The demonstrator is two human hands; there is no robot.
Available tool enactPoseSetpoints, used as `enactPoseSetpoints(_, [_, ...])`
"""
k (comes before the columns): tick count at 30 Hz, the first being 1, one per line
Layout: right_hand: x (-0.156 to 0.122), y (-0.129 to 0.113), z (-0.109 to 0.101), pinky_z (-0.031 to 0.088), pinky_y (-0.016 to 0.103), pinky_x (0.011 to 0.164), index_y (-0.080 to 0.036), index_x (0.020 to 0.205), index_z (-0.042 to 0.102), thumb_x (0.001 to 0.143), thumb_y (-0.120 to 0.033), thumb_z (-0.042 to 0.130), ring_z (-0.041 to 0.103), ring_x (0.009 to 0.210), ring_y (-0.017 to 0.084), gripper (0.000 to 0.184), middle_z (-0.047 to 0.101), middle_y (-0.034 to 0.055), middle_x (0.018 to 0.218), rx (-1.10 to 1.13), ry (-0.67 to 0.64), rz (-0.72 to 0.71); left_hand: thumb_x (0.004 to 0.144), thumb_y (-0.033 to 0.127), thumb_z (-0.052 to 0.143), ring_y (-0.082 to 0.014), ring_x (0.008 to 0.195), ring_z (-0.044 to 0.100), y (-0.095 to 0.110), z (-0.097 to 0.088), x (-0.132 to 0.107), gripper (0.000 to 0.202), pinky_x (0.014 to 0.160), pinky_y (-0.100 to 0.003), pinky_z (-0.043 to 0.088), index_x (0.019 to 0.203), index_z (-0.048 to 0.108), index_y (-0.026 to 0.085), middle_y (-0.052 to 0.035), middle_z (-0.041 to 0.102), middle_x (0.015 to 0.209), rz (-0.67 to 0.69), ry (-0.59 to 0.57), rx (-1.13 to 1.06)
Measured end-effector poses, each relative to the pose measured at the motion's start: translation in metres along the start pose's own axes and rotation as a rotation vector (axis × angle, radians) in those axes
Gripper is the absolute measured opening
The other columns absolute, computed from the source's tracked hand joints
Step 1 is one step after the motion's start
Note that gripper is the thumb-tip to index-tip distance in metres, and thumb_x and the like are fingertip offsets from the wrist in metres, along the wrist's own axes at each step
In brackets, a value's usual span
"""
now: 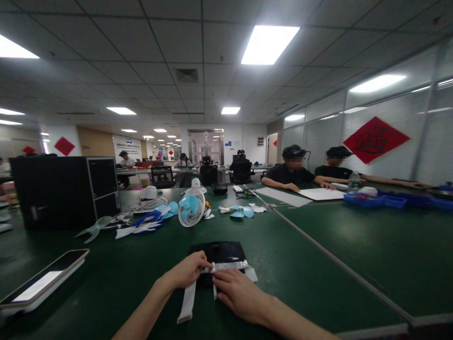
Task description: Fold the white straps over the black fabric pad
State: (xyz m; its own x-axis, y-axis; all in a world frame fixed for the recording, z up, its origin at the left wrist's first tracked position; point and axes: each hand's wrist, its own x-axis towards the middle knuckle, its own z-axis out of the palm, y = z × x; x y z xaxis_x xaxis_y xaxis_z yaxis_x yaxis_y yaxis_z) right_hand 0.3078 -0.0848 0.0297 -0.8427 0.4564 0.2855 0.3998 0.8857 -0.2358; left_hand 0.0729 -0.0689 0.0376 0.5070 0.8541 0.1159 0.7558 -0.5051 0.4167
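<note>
A flat black object [215, 249] with a glossy surface lies on the table in front of me, its exact kind unclear. A white strap [188, 302] runs across it; one end hangs off toward me on the left, and another piece [251, 274] sticks out at the right. My left hand [189, 270] is closed in a pinch on the strap near the middle of the black object. Close beside it, my right hand [242, 293] lies over the strap with its fingers stretched out and pressing down. Both palms and the strap underneath them are hidden.
A phone-like device [44, 278] lies at the left. Behind it stands a black computer case [63, 191]. A small white fan [191, 208], blue fan blades [242, 211] and gloves [141, 225] lie farther back. Co-workers [292, 172] sit at the right near blue trays [375, 199].
</note>
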Motion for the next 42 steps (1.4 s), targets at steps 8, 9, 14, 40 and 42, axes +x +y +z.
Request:
enactPoseSetpoints(8, [-0.008,-0.001,0.001,0.032,0.042,0.108,-0.024,0.129,0.056,0.091,-0.030,0.050,0.046,0.127,0.026,0.039,0.051,0.0091,0.140,-0.021,-0.010,-0.013,0.081,0.010,0.040,-0.0166,0.098,0.052,0.003,-0.002,-0.001,0.045,0.089,-0.027,0.039,0.111,0.067,0.029,-0.0030,0.056,0.103,-0.002,0.000,-0.014])
enactPoseSetpoints(9, [-0.008,-0.001,0.001,0.032,0.043,0.108,-0.024,0.128,0.057,0.091,-0.031,0.050,0.045,0.128,0.026,0.038,0.050,0.0090,0.141,-0.025,-0.014,-0.010,0.081,0.009,0.040,-0.0165,0.098,0.052,0.003,-0.002,-0.002,0.045,0.089,-0.027,0.039,0.112,0.067,0.029,-0.0029,0.056,0.103,-0.003,0.002,-0.013])
enactPoseSetpoints(14, [-0.010,-0.002,-0.002,0.032,0.045,0.108,-0.024,0.122,0.062,0.091,-0.031,0.050,0.043,0.130,0.027,0.034,0.049,0.0095,0.142,-0.019,-0.044,-0.019,0.080,0.006,0.040,-0.0160,0.099,0.052,0.002,-0.002,-0.002,0.049,0.089,-0.026,0.039,0.115,0.066,0.030,-0.0026,0.055,0.104,-0.005,0.008,-0.020])
enactPoseSetpoints(40, [-0.042,0.041,-0.036,0.037,0.035,0.106,-0.027,0.127,0.060,0.097,-0.038,0.033,0.053,0.122,0.021,0.042,0.059,0.0037,0.133,0.053,0.007,0.256,0.087,0.024,0.048,-0.0147,0.097,0.054,-0.011,-0.011,-0.011,0.029,0.087,-0.025,0.042,0.104,0.070,0.028,-0.0005,0.057,0.109,-0.060,-0.021,-0.058])
enactPoseSetpoints(42, [-0.043,0.043,-0.035,0.038,0.035,0.105,-0.026,0.126,0.060,0.097,-0.038,0.035,0.053,0.121,0.021,0.040,0.060,0.0042,0.131,0.042,0.014,0.267,0.086,0.027,0.049,-0.0149,0.096,0.055,-0.010,-0.013,-0.012,0.027,0.086,-0.025,0.042,0.101,0.071,0.027,-0.0006,0.058,0.110,-0.084,-0.028,-0.069])
